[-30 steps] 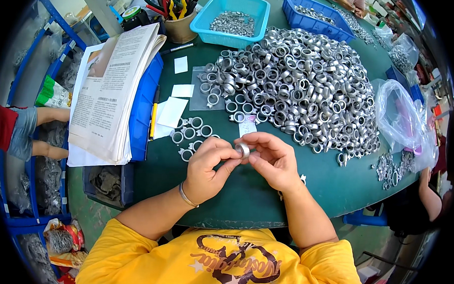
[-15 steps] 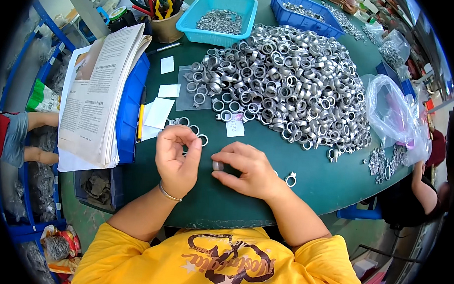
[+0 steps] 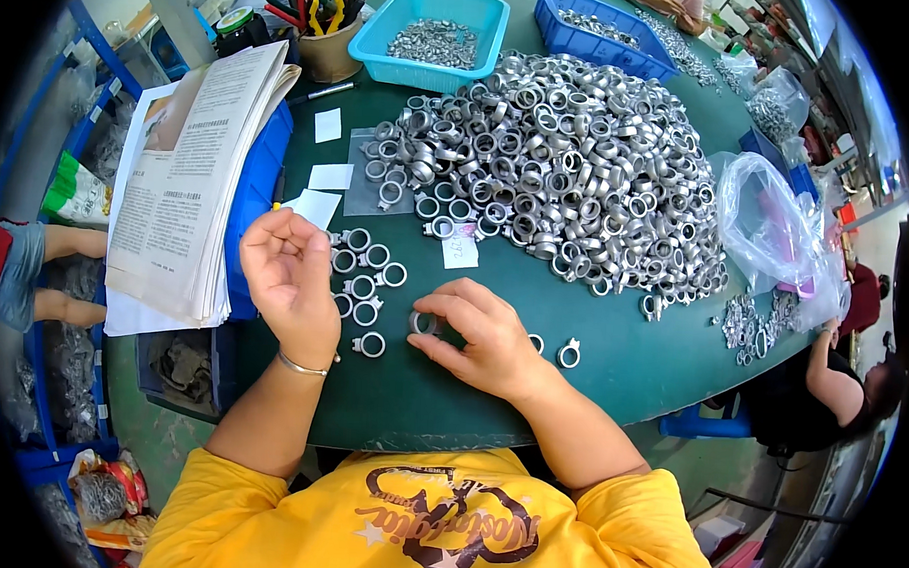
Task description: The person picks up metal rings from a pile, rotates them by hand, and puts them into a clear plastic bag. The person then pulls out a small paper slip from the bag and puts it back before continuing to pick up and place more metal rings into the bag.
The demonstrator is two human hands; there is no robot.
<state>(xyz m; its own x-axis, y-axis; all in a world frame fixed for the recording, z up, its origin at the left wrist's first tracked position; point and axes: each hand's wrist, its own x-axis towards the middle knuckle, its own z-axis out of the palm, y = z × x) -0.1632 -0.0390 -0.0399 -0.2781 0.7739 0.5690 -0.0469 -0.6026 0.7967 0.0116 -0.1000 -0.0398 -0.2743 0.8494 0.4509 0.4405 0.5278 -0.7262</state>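
Observation:
Between thumb and fingertips, my right hand [image 3: 483,335] grips a grey metal ring [image 3: 414,323] just above the green table. My left hand [image 3: 289,278] is raised at the left, its fingers curled in toward the thumb; whatever may lie between them is hidden. Beside it, several loose rings with small lugs, one of them the nearest ring [image 3: 357,345], lie flat in a loose cluster. Just right of my right hand are two more rings, one with an upright lug [image 3: 562,360]. A large heap of similar rings [image 3: 588,179] covers the table beyond.
At the left, an open stack of printed pages [image 3: 172,214] leans on a blue bin [image 3: 263,167]. Behind stand a tool pot [image 3: 327,57], a turquoise basket [image 3: 427,78] and a blue crate [image 3: 613,54]. A clear plastic bag [image 3: 737,234] sits right, near another person [image 3: 836,387].
My left hand has moved left and away from my right hand, uncovering the ring cluster. The right hand still holds its ring, slightly lower and to the left. The view has shifted a little.

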